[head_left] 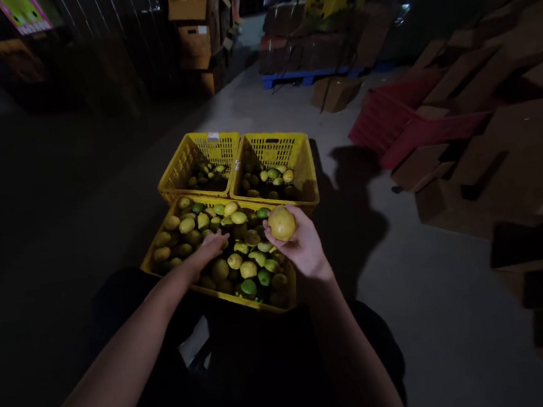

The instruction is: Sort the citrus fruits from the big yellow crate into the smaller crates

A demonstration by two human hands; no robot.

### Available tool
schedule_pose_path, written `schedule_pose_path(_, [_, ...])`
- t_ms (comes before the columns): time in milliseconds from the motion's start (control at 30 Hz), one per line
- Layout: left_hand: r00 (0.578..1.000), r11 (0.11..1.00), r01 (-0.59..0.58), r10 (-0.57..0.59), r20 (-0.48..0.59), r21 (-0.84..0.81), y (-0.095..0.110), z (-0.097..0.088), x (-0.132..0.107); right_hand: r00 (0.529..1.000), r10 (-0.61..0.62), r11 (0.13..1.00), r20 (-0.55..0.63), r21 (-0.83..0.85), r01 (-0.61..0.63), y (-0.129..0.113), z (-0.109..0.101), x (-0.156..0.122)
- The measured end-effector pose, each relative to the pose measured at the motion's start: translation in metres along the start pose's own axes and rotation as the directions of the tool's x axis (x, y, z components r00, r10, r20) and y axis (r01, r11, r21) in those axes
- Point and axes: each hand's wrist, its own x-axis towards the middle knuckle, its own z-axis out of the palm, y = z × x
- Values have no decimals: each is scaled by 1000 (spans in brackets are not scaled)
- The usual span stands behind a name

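Observation:
My right hand (306, 246) is closed around a large yellow lemon (282, 223), raised above the right side of the front yellow crate (231, 297). That crate is heaped with lemons, from yellow to green, among them a green one (248, 288) near the front edge. Over the middle of the heap my left hand (213, 247) reaches in with its fingers stretched out. It seems to touch or hover just above the fruit; I cannot tell which. No fruit shows in it.
Behind stand two more yellow crates, the left one (174, 175) and the right one (305, 172), each with some lemons at the bottom. A red crate (381, 124) lies among flattened cardboard (498, 165) on the right. Cardboard boxes (194, 44) and a blue pallet (307, 78) are farther back.

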Motion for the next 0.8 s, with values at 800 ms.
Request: schedule_pose_path(800, [991, 998, 40, -34, -129, 39, 20, -65, -6, 998, -66, 997, 5, 28, 66, 9, -2, 24])
